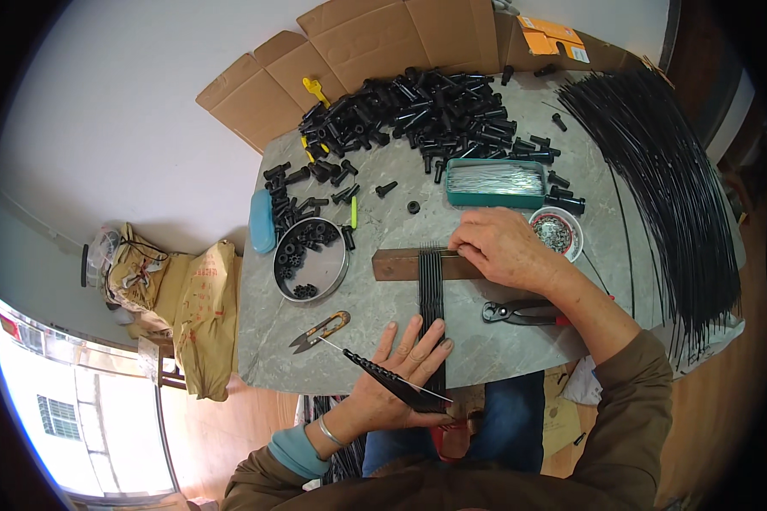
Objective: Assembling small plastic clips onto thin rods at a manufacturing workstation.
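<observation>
My left hand (411, 366) lies flat with fingers stretched over a row of thin black rods (432, 294) lined up side by side. The rods' far ends rest on a brown wooden block (396, 265), with fine wire-like tips poking past it. A black ribbed strip (392, 381) with a thin pale wire along it crosses the back of this hand; how it is held is hidden. My right hand (503, 247) is at the block, just right of the rods, thumb and fingertips pinched together. What they pinch is too small to make out.
Black plastic parts (435, 106) are heaped at the back. Around the block are a green box of metal wires (496, 180), a bowl of metal bits (556, 232), pliers (520, 312), snips (320, 332) and a round tin (337, 281). Long black rods (665, 187) cover the right side.
</observation>
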Motion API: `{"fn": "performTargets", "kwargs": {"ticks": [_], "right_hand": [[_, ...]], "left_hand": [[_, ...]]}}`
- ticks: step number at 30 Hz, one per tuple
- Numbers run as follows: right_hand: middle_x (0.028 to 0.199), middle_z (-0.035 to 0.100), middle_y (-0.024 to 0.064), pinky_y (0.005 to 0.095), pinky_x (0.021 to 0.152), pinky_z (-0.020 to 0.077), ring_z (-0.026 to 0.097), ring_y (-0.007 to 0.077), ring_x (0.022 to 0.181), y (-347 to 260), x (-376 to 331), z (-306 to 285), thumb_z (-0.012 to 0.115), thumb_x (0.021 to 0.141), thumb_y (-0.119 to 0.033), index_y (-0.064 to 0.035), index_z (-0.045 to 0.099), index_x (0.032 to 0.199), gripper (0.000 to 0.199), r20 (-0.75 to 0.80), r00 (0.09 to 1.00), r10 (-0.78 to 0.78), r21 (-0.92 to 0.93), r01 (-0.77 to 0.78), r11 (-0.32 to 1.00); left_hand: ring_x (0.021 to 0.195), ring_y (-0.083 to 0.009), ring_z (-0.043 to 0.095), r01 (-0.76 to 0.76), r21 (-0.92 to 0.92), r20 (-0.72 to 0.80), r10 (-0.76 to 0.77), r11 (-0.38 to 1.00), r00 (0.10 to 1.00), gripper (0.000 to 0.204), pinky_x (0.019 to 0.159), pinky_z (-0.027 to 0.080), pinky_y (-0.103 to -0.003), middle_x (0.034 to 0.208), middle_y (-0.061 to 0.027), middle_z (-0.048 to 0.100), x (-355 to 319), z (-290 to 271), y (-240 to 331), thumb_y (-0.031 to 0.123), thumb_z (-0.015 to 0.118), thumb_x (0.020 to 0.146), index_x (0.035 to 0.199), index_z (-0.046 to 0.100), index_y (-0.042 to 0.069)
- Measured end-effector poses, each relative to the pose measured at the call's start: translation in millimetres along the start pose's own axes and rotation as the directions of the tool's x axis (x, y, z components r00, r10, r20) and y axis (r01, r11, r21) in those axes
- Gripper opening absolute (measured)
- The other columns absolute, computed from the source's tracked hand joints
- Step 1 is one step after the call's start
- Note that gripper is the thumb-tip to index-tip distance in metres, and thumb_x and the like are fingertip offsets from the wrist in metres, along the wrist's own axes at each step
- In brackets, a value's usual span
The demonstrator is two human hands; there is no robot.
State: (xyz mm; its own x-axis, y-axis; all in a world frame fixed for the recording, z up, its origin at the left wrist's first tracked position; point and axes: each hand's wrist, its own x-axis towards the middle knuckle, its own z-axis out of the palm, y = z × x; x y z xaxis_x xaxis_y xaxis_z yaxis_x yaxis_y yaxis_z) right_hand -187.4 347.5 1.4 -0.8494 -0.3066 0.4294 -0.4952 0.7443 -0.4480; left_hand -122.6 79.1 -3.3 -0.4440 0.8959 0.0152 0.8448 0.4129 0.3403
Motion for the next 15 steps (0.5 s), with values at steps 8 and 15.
{"fn": "performTargets", "kwargs": {"ticks": [8,15], "right_hand": [[0.084,0.061,0.0078,0.0416,0.075,0.0457,0.060,0.0299,0.083,-7.2,11.8,6.6,0.061,0.081,-0.010,-0.0075,0.063,0.083,0.004,0.088,0.993,0.074,-0.041,-0.071,0.997],[0.077,0.063,0.0083,0.0376,0.070,0.0464,0.061,0.0285,0.076,-5.6,17.6,10.3,0.063,0.080,-0.011,-0.0054,0.062,0.083,0.007,0.056,0.995,0.084,0.098,-0.089,0.991]], "left_hand": [[0.141,-0.0410,0.020,0.000,-0.044,0.006,0.000,0.999,1.000,0.100,0.113,0.010,-0.054,0.151,-0.0195,0.026,-0.9,-4.1,-0.7,0.060,0.073,0.066,0.141,0.037,0.003],[0.141,-0.0402,0.021,-0.009,-0.039,0.005,0.009,0.999,1.000,0.099,0.113,0.013,-0.054,0.151,-0.0190,0.026,-1.6,-7.5,-2.2,0.060,0.072,0.067,0.140,0.038,0.004]]}}
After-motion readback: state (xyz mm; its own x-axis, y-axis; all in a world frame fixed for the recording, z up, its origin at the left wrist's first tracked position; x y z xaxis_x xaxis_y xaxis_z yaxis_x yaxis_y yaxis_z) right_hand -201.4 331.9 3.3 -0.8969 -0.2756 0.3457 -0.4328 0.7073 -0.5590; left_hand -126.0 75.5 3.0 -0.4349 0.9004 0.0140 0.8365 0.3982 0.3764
